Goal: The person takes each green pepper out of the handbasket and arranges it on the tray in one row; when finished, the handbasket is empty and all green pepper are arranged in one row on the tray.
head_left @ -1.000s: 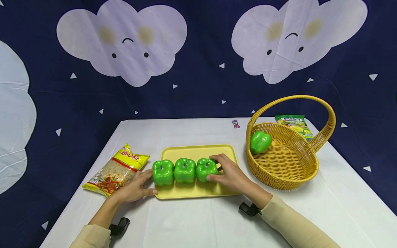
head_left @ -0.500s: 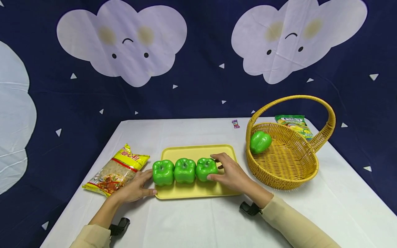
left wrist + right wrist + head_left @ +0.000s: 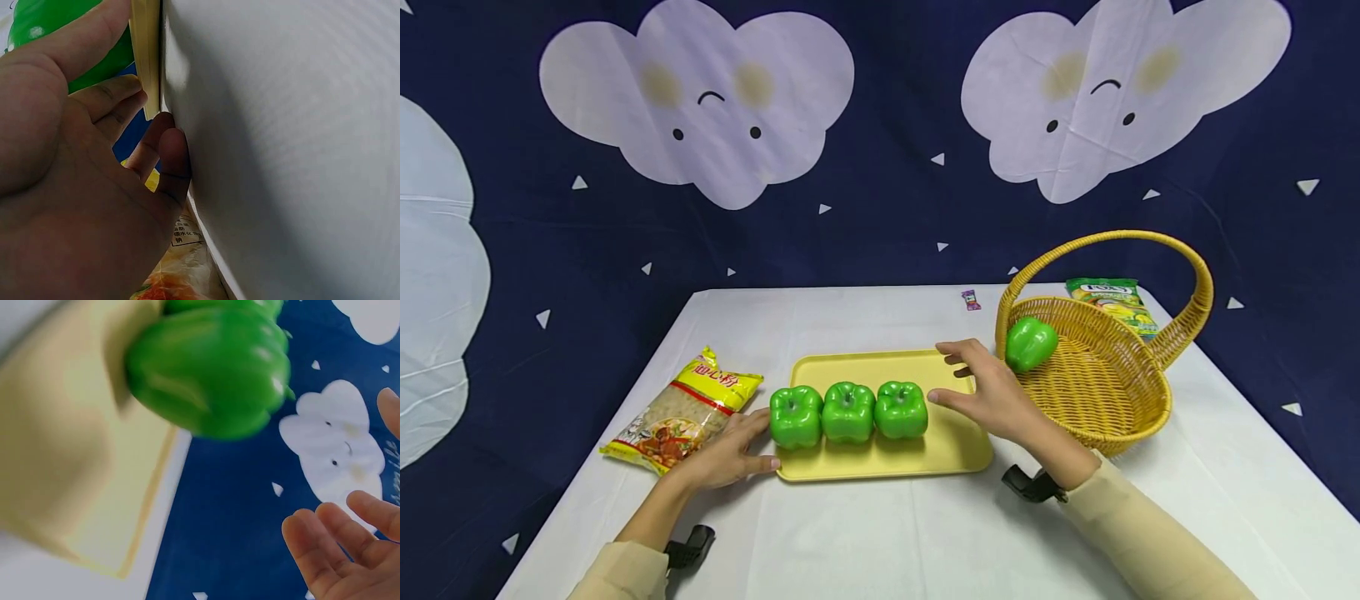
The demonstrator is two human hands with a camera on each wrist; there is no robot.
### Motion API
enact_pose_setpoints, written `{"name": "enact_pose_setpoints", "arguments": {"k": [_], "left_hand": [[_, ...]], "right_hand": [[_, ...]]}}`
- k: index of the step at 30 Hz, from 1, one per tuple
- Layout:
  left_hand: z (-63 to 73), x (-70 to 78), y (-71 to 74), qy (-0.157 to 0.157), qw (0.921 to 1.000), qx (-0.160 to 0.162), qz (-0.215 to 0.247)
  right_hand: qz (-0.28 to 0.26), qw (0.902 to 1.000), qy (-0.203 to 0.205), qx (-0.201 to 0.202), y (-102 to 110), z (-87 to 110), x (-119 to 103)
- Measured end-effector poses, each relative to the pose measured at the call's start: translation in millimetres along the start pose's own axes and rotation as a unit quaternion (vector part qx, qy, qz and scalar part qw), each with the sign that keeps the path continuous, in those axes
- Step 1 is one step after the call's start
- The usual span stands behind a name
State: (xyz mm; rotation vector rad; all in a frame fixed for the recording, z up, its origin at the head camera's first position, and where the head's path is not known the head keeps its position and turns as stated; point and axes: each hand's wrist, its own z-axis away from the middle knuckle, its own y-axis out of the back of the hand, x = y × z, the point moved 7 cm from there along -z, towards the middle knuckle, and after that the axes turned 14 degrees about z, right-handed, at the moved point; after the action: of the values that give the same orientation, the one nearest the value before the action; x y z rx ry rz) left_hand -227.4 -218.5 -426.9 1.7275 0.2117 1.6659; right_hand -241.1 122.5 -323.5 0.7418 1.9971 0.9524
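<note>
Three green bell peppers stand in a row on a yellow tray (image 3: 955,442): a left pepper (image 3: 796,417), a middle pepper (image 3: 848,412) and a right pepper (image 3: 901,410). My left hand (image 3: 730,457) rests at the tray's left edge, thumb by the front corner, fingers beside the left pepper. In the left wrist view its fingers lie relaxed along the tray edge (image 3: 147,56). Above the tray's right end, my right hand (image 3: 988,392) is apart from the right pepper, fingers spread and holding nothing. The right wrist view shows that pepper (image 3: 212,375) away from the fingers (image 3: 306,550).
A wicker basket (image 3: 1093,408) with a tall handle stands at the right, one green pepper (image 3: 1031,344) inside. Behind it lies a green snack bag (image 3: 1112,302). A small purple candy (image 3: 971,300) is at the back; a yellow food packet (image 3: 688,412) lies at left.
My right hand has left the right pepper, moving right and up over the tray's right end. The peppers, tray and left hand keep their places.
</note>
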Motion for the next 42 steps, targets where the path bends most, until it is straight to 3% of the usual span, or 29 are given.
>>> {"name": "enact_pose_setpoints", "arguments": {"k": [7, 13, 26, 34, 42], "left_hand": [[-0.9, -1.1, 0.4, 0.003, 1.0000, -0.001, 0.006], [-1.1, -1.7, -0.1, 0.011, 0.9999, -0.002, 0.006], [-0.8, -1.4, -1.0, 0.014, 0.9999, -0.002, 0.005], [0.0, -1.7, -1.5, 0.013, 0.9999, -0.001, 0.006], [0.4, -1.8, -1.6, 0.019, 0.9997, -0.001, 0.013]], "right_hand": [[-0.005, 0.9984, 0.031, 0.046, 37, -2.0, 10], [0.017, 0.9973, 0.045, 0.055, 57, 0.2, 25], [0.029, 0.9916, 0.104, 0.071, 83, -2.1, 66], [0.061, 0.9959, 0.052, 0.042, 83, -10.9, 96], [0.073, 0.9963, -0.032, -0.034, 74, -19.0, 126]]}}
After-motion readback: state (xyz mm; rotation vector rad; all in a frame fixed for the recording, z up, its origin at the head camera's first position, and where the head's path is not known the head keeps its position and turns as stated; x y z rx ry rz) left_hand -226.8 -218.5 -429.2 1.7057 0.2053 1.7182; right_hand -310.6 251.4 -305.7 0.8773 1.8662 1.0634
